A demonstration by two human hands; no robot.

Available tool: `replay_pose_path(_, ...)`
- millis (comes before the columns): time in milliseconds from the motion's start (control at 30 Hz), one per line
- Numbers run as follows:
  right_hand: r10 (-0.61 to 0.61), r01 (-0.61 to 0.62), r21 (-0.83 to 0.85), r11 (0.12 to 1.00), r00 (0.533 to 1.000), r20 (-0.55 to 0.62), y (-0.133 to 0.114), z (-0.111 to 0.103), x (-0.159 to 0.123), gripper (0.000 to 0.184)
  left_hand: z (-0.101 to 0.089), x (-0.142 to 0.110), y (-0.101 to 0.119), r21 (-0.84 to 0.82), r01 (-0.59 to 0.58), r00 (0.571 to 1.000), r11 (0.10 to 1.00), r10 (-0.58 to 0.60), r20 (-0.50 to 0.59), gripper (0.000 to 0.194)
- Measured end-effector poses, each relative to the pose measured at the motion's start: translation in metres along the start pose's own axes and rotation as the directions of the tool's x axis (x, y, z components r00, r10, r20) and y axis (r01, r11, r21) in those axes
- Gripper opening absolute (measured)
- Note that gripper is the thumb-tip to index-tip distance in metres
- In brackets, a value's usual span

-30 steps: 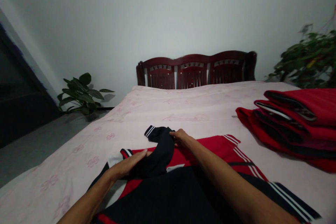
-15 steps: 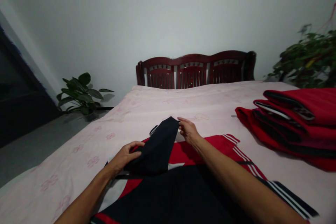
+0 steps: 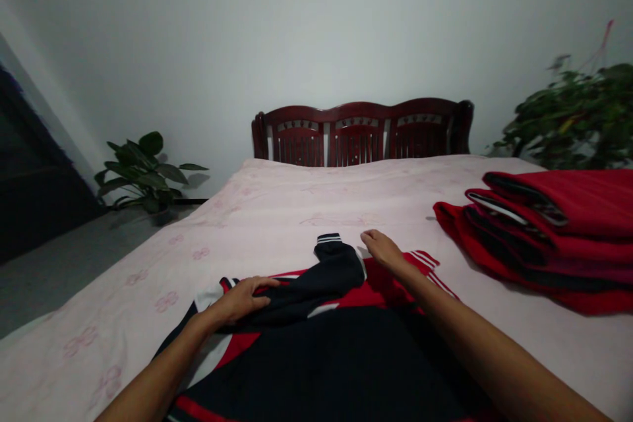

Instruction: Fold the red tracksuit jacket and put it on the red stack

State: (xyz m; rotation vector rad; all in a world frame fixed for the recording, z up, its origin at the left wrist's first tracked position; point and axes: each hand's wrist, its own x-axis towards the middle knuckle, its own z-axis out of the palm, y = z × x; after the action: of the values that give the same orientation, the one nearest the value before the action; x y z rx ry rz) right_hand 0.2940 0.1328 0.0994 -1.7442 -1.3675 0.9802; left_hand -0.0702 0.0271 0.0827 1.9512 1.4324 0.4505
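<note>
One wide bed [image 3: 277, 211] under a pink flower-patterned cover [image 3: 165, 301] spreads ahead of the left hand [image 3: 240, 300] and the right hand [image 3: 383, 249], with a dark red wooden headboard [image 3: 361, 135] well beyond both. Far past the left hand stands a leafy potted plant [image 3: 146, 178], and far past the right hand stands another green plant [image 3: 573, 119]. Out to the right of the right hand, well apart from it, lies a stack of folded red garments [image 3: 554, 231] with black trim.

Directly below both hands, a black-and-red track jacket [image 3: 316, 362] lies on the cover. Its black sleeve [image 3: 306, 297] runs across the garment between the hands, and its white-striped cuff [image 3: 329, 238] ends just left of the right hand's fingertips.

The left hand lies palm down on the sleeve, its fingers gently curved over the cloth and not clenched. The right hand is open, with loosely parted fingers; whether it touches the jacket cannot be told from this view.

The jacket looks light, soft and limp, so it will probably slump rather than hold a shape, and it may slide a little on the cover. The surest hold would likely be a pinch at the cuff or along the sleeve's edge, while a flat palm would serve better for pressing the cloth in place.
</note>
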Motion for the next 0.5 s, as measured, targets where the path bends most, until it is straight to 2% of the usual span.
replay_pose_path(133,0.019,-0.012,-0.096,0.995,0.997,0.07,-0.017,0.026,0.026,0.023,0.001,0.003,-0.002,-0.09,0.01,0.998,0.996,-0.016,-0.064,0.039)
replay_pose_path(200,0.007,0.0,-0.064,0.998,0.995,0.101,-0.019,0.041,0.027,0.018,0.001,0.002,-0.007,-0.082,-0.001,0.993,0.997,-0.009,-0.115,0.039)
replay_pose_path(267,-0.047,0.043,0.042,0.998,0.995,0.09,-0.024,0.045,0.025,0.014,0.0,0.0,-0.013,-0.06,-0.012,0.988,0.998,0.003,-0.153,0.042)
replay_pose_path(333,-0.11,0.104,0.186,0.977,0.994,0.024,-0.03,0.035,0.021,0.017,-0.002,-0.002,-0.018,-0.051,-0.005,0.981,0.999,-0.005,-0.192,0.047)
replay_pose_path(400,-0.144,0.162,0.302,0.939,0.986,-0.079,-0.032,0.011,0.017,0.025,-0.004,-0.003,-0.021,-0.046,0.005,0.975,0.999,-0.015,-0.222,0.051)
replay_pose_path(467,-0.118,0.196,0.515,0.834,0.976,-0.18,-0.024,-0.018,0.012,0.026,-0.003,-0.002,-0.022,-0.011,-0.009,0.976,1.0,0.006,-0.219,0.055)
replay_pose_path(500,-0.09,0.203,0.641,0.74,0.975,-0.205,-0.016,-0.031,0.008,0.024,-0.002,-0.001,-0.022,0.024,-0.023,0.978,0.999,0.028,-0.204,0.056)
